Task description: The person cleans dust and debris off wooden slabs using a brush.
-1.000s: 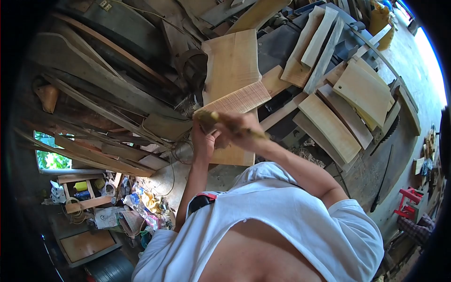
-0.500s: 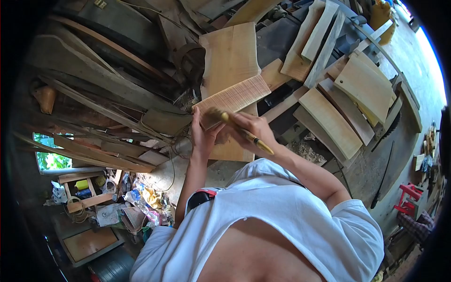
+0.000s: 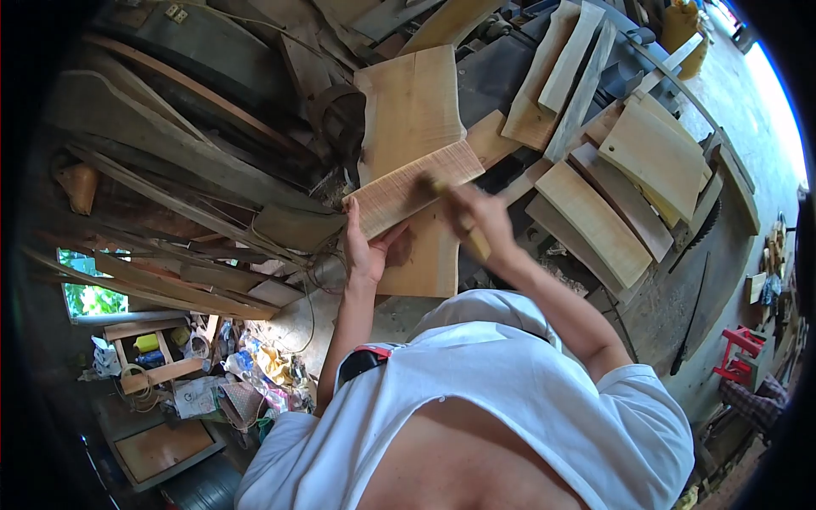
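My left hand (image 3: 367, 253) is closed on the near left end of a reddish-grained wooden board (image 3: 399, 189), its thumb along the edge. The board is held tilted over a larger pale plank (image 3: 411, 98). In my right hand (image 3: 478, 219) is a brush (image 3: 476, 242) with a yellowish wooden handle, blurred by motion. Its dark bristle head lies over the middle of the reddish board.
Several cut boards (image 3: 595, 223) and a curved board (image 3: 653, 157) are stacked to the right. Rough slabs (image 3: 161, 110) lean at the left. A red plastic stool (image 3: 741, 353) stands at far right, and mixed clutter (image 3: 263, 361) covers the lower left floor.
My right hand has moved the brush rightward and slightly up along the board, from near its left end to the middle. My left hand keeps its hold.
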`<state>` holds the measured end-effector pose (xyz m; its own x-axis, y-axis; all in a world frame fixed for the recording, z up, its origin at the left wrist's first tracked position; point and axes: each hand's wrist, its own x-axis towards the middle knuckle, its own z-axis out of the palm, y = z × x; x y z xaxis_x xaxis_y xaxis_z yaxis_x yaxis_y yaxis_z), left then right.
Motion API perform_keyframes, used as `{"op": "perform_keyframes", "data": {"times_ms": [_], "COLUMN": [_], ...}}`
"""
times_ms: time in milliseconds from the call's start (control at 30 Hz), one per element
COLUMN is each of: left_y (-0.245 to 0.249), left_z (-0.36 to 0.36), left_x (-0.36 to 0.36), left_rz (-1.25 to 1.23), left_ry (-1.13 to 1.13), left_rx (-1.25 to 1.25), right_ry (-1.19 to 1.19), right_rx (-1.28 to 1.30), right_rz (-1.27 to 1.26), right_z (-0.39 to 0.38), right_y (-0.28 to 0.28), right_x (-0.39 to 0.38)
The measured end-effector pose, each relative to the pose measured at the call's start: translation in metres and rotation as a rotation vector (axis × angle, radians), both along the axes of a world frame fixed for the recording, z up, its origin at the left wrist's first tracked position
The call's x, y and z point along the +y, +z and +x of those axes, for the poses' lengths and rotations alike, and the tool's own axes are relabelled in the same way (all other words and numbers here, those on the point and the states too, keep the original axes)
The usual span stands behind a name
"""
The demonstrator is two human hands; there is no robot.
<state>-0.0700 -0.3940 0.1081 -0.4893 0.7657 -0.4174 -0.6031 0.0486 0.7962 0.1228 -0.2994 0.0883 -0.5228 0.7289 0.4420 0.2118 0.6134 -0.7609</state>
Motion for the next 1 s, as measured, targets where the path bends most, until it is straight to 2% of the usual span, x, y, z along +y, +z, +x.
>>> {"op": "perform_keyframes", "data": {"times_ms": [33,67,100,133,200,233,300,333,400,433,467,500,533,600,633,667,733,767,800,867,933,1000], "left_y": [-0.001,-0.003,-0.028,-0.026,-0.021,-0.011,-0.016,-0.018,0.001,0.018,0.027,0.028,0.026,0.025,0.029,0.032,0.034,0.033,0.026,0.002,-0.008,-0.016], "left_z": [0.000,-0.002,-0.023,-0.021,-0.018,-0.013,-0.019,-0.022,-0.023,-0.021,-0.021,-0.033,-0.037,-0.041,-0.042,-0.039,-0.025,-0.019,-0.022,-0.033,-0.033,-0.029], "left_x": [0.000,-0.002,-0.010,-0.008,-0.008,-0.007,-0.008,-0.008,-0.004,-0.001,0.000,0.003,0.006,0.011,0.010,0.009,0.003,-0.001,-0.009,-0.026,-0.039,-0.047], "left_rz": [-0.034,-0.070,0.029,0.034,-0.059,-0.016,0.068,0.146,0.169,0.208,0.237,0.235,0.229,0.324,0.256,0.261,0.242,0.181,0.178,0.055,0.130,0.077], "left_ry": [-0.001,-0.001,-0.098,-0.098,-0.017,0.017,0.042,0.059,0.044,-0.033,-0.107,-0.230,-0.218,-0.449,-0.532,-0.540,-0.339,-0.200,-0.199,0.000,0.015,0.181], "left_rx": [-0.006,-0.014,-0.116,-0.115,-0.059,-0.112,-0.086,-0.059,-0.035,0.213,0.460,0.869,0.869,1.229,1.393,1.396,1.506,1.440,1.446,0.383,0.289,0.135], "right_ry": [0.065,0.163,0.197,0.235,0.163,0.041,-0.062,-0.181,-0.361,-0.351,-0.336,-0.321,-0.310,-0.255,-0.238,-0.246,-0.183,-0.123,-0.120,-0.018,0.021,0.038], "right_rx": [0.042,0.098,0.085,0.076,0.109,0.166,0.215,-0.042,0.097,0.095,0.234,0.370,0.366,0.451,0.407,0.412,0.209,0.223,0.228,0.075,0.124,0.005], "right_rz": [0.032,-0.049,-0.080,-0.108,-0.511,-0.572,-0.466,-0.415,-0.414,-0.412,-0.447,-0.484,-0.486,-0.399,-0.387,-0.386,-0.170,-0.172,-0.173,0.057,0.040,-0.027], "right_z": [-0.013,-0.024,-0.025,-0.025,-0.020,-0.013,0.014,0.031,0.045,0.043,0.045,0.045,0.042,0.028,0.022,0.017,0.005,0.000,-0.002,-0.005,-0.006,-0.006], "right_y": [-0.002,0.005,0.023,0.038,0.014,-0.013,-0.025,-0.010,-0.058,-0.045,-0.032,-0.019,-0.013,-0.003,-0.004,-0.002,0.001,-0.003,-0.004,-0.005,-0.003,-0.005], "right_x": [-0.012,-0.024,-0.030,-0.032,-0.018,-0.004,0.034,0.048,0.080,0.083,0.085,0.084,0.083,0.078,0.077,0.076,0.071,0.069,0.068,0.066,0.066,0.075]}}
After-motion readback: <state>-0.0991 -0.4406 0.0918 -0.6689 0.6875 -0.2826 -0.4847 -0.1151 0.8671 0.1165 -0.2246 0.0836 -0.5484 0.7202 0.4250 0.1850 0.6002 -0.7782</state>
